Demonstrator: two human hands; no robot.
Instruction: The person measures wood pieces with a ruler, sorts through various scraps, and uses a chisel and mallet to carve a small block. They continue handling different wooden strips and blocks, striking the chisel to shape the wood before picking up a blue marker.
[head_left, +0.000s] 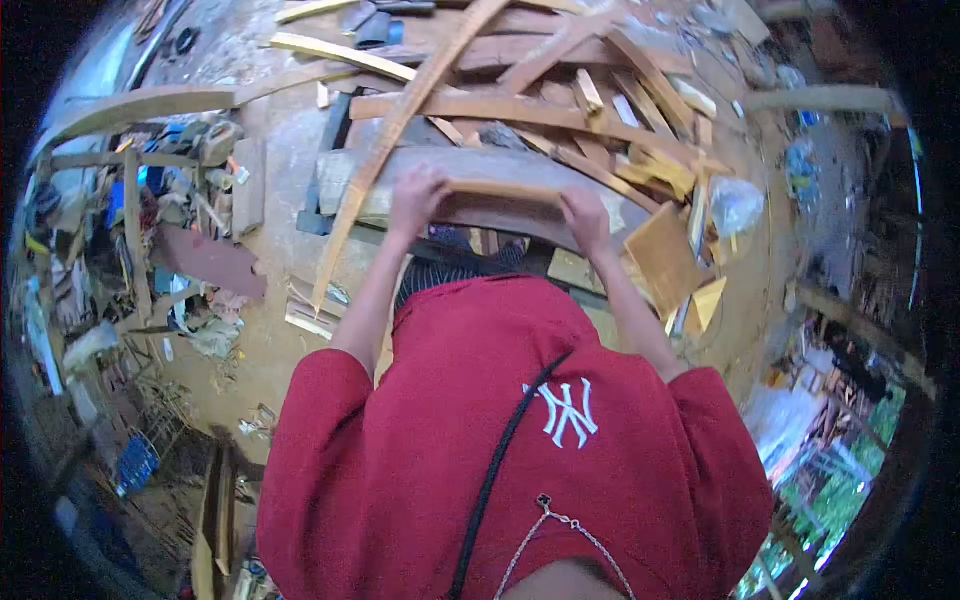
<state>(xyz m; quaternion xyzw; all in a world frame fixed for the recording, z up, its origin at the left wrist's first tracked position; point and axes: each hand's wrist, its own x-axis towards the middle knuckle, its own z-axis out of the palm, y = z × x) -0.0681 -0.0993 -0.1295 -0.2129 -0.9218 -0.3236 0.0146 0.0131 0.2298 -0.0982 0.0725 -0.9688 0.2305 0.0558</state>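
A short wooden board [505, 190] spans the space between my two hands, its narrow light-brown edge facing up. Fingers of my left hand [417, 192] are wrapped round its left end. At the opposite end, my right hand [586, 216] grips the board with the fingers closed. Beneath it lies a thick, greyish wooden beam [350, 170], partly covered by the board and my hands. A long, tapering wood strip [372, 165] crosses the beam just left of my left hand.
Several planks and offcuts [540, 110] pile up beyond the beam. To the right are a flat wooden square [667, 258] and a clear plastic bag [737, 205]. A wooden frame [130, 215] with cloths and clutter stands at the left.
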